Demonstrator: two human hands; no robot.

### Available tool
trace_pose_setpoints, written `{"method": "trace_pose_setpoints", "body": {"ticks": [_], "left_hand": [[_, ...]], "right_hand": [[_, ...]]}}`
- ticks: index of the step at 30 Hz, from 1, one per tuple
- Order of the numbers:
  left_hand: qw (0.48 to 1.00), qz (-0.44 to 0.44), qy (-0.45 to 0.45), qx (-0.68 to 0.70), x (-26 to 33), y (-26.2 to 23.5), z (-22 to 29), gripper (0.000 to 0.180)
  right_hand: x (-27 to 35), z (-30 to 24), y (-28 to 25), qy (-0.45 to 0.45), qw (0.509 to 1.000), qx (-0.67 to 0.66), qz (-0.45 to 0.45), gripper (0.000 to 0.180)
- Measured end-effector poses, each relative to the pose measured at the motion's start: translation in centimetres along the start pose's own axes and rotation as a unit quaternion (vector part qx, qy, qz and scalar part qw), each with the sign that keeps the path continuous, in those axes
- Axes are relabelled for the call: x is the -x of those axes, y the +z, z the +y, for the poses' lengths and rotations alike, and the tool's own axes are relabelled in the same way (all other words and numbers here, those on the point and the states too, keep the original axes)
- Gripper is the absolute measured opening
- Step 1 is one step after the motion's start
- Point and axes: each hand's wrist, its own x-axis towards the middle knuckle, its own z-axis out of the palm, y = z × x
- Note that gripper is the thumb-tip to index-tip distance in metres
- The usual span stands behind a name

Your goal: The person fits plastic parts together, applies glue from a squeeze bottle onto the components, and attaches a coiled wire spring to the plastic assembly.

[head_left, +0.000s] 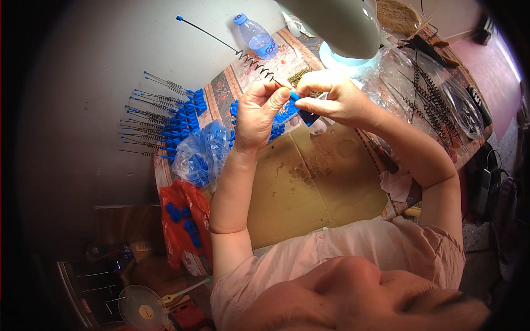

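My left hand [259,113] pinches the lower end of a black coiled wire rod [254,63] between thumb and fingers. The rod slants up and to the left, ending in a small blue tip. Close against it, my right hand [334,98] grips a small blue sleeve [295,97] at the rod's lower end, and the fingertips of both hands nearly meet. Fingers partly cover the joint, so how far rod and sleeve fit together is hidden. Just below the right fingers shows a dark blue piece [308,117]; whether it is held or lying there I cannot tell.
Similar rods with blue bases [176,124] stand in rows by the wall. Nearby are a clear bag of blue parts [201,157], a red bag [185,215], a water bottle [258,41], a lamp [342,25], loose coiled rods [428,105] on plastic, a screwdriver [383,156] and cardboard [309,193].
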Motion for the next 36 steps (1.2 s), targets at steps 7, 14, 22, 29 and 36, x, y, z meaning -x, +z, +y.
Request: {"method": "trace_pose_setpoints", "body": {"ticks": [7,14,22,29,36], "left_hand": [[1.0,0.017,-0.006,-0.016,0.0,-0.1,-0.2,0.013],[1.0,0.017,-0.005,-0.019,0.2,-0.3,-0.5,0.012],[1.0,-0.001,-0.004,-0.016,0.3,-0.4,-0.3,0.012],[0.999,0.026,-0.015,0.028,0.5,0.4,-0.2,0.012],[0.996,0.051,-0.017,0.072,0.5,1.2,-0.4,0.009]], "right_hand": [[0.0,-0.1,-0.2,0.011,1.0,0.004,-0.011,0.015],[0.0,-0.2,-0.1,0.021,1.0,-0.001,-0.023,0.016],[0.0,-0.2,-0.1,0.01,1.0,0.016,-0.025,0.016],[-0.2,-0.8,-0.3,0.022,0.999,-0.044,-0.02,0.016],[-0.4,-1.2,-1.1,0.171,0.962,-0.198,-0.072,0.018]]}}
